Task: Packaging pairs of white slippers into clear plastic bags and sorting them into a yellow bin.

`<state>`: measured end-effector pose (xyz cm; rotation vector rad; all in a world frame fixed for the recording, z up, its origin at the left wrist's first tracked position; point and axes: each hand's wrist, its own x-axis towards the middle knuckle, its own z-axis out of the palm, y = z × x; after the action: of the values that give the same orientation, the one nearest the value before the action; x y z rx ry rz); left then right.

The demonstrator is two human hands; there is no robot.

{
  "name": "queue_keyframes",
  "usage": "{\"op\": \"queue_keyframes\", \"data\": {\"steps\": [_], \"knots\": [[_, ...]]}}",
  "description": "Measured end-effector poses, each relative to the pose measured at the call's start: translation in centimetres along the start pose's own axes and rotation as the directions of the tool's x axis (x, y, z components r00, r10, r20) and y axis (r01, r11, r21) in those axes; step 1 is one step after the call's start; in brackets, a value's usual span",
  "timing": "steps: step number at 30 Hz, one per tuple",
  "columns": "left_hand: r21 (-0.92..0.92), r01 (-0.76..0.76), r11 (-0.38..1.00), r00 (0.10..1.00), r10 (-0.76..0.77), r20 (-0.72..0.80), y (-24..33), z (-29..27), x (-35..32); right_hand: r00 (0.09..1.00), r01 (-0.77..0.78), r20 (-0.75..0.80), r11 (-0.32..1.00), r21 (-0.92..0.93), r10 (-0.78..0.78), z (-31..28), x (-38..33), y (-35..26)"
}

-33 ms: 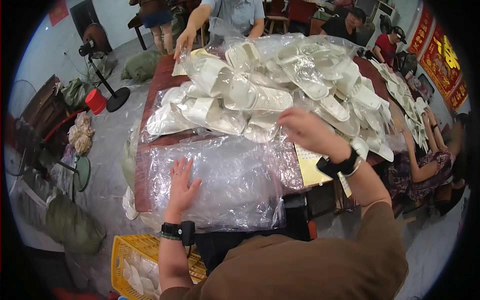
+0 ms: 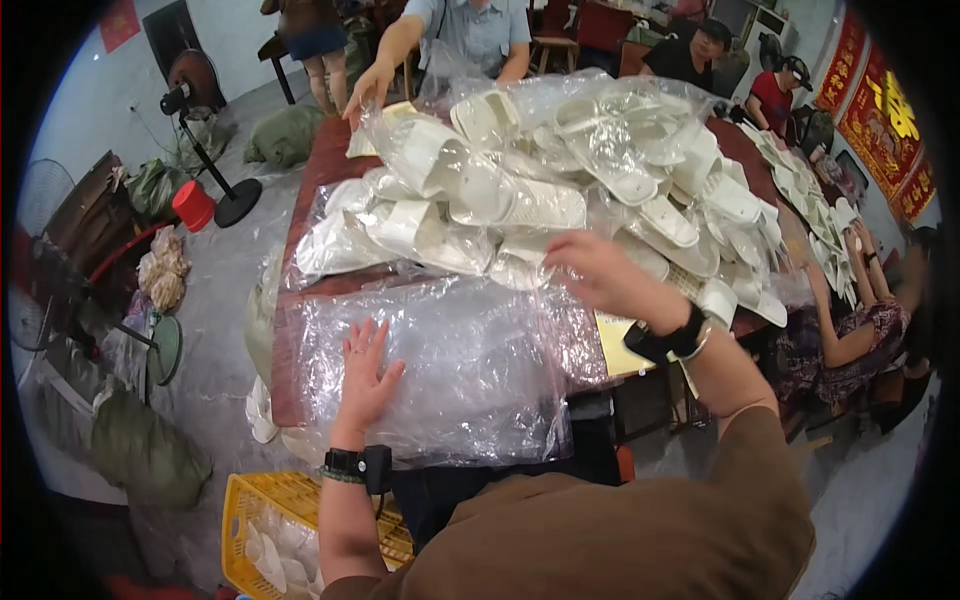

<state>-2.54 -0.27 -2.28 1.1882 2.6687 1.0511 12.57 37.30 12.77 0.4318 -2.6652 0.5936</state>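
Observation:
My left hand [image 2: 368,385] lies flat with fingers spread on a stack of clear plastic bags [image 2: 460,350] at the table's near edge. My right hand [image 2: 610,275] hovers over the right far corner of the stack, fingers curled in toward the thumb. Whatever sits between those fingertips, if anything, is too small to make out. Just beyond both hands rises a heap of white slippers [image 2: 420,230], many of them in clear bags. A yellow printed sheet [image 2: 622,345] lies under my right wrist, partly covered by it.
Across the reddish table [image 2: 288,375] a person's hand [image 2: 370,90] reaches to the heap's far left. More white slippers [image 2: 800,190] lie at the right, where another person works. A yellow crate [image 2: 235,530] holding white pieces stands by my left forearm. Fans and sacks occupy the left floor.
My right hand has shifted slightly left and toward me. My left hand stays on the bags.

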Motion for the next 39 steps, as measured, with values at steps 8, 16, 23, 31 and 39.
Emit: {"op": "queue_keyframes", "data": {"steps": [8,16,23,31,39], "knots": [[0.001,-0.006,1.0,1.0,0.006,0.001,0.1,0.3,-1.1,0.998,0.011,0.061,0.998,0.063,-0.014,3.7,2.3,-2.1],[0.036,0.0,0.999,1.0,0.0,0.014,-0.7,1.1,-0.4,0.966,-0.081,-0.257,0.946,-0.313,-0.003,5.1,7.9,3.1],[0.006,-0.005,1.0,0.999,0.005,-0.035,-0.6,0.3,-0.2,0.893,-0.443,-0.271,0.806,-0.392,0.359,7.0,16.7,3.5],[0.013,-0.009,1.0,1.0,0.009,-0.026,0.2,0.7,-0.2,0.873,-0.485,-0.17,0.85,-0.207,0.457,8.6,17.5,9.6],[-0.011,0.021,1.0,0.997,-0.021,-0.068,-0.5,0.4,-0.9,0.897,-0.377,-0.288,0.921,-0.101,0.336,3.5,18.6,7.0]]}}
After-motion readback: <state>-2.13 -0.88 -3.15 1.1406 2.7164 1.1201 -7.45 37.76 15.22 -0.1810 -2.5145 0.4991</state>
